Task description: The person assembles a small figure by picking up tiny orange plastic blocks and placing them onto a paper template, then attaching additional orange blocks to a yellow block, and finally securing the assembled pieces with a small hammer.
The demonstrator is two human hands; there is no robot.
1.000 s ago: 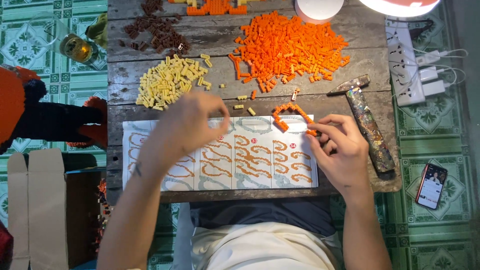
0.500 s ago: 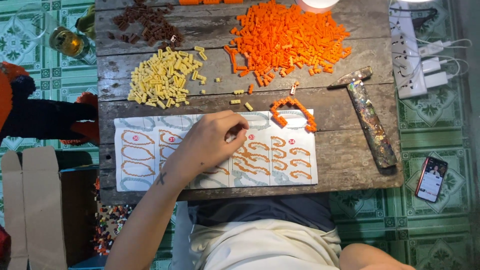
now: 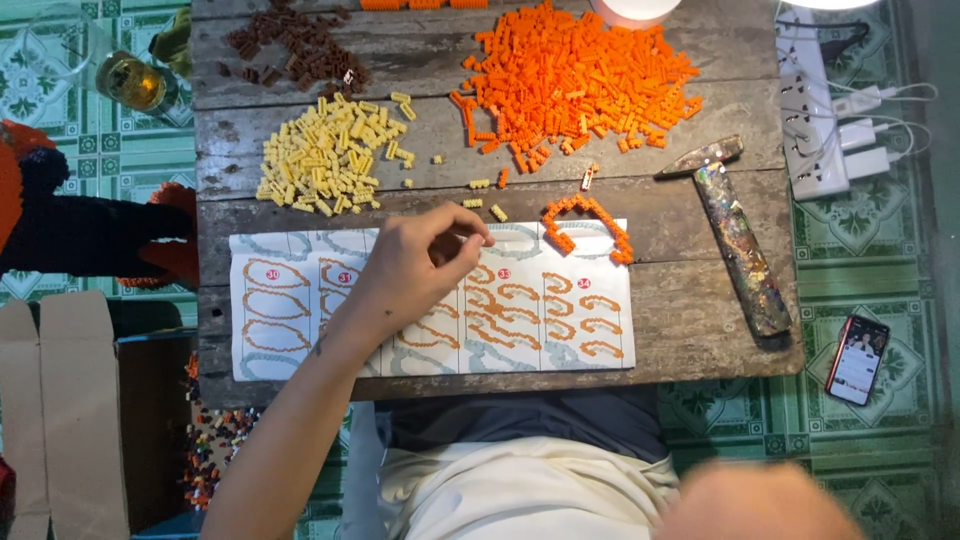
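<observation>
Bench (image 3: 300,200): rough, weathered wooden planks with dark gaps running across, standing on a green patterned tile floor (image 3: 880,260).
Instruction sheet (image 3: 560,320): a flat white paper rectangle printed with rows of orange curved outlines, lying along the near edge of the bench.
Orange bricks (image 3: 580,80): the biggest heap, small glossy plastic blocks spread loosely at the far right of the bench.
Yellow bricks (image 3: 325,155): a smaller heap of pale, short oblong plastic pieces, far left, just beyond the sheet.
Brown bricks (image 3: 290,45): a thin scatter of dark pieces at the far left corner.
Hammer (image 3: 735,235): a metal head and a long handle mottled with paint, lying slantwise right of the sheet.
Power strip (image 3: 810,120): white plastic, with plugs and white cables, at the right edge of the bench.
Phone (image 3: 857,358): a dark rectangle with a lit screen, on the floor tiles near the right corner of the bench.
Left hand (image 3: 420,260): resting on the upper middle of the sheet, fingers curled in with the tips drawn together; whether they pinch a brick cannot be told.
Orange arch (image 3: 590,225): a bumpy, curved chain of joined orange bricks, lying on the top right corner of the sheet, near the left hand but apart from it.
Right hand: not seen; only a blurred shape shows at the bottom right.
</observation>
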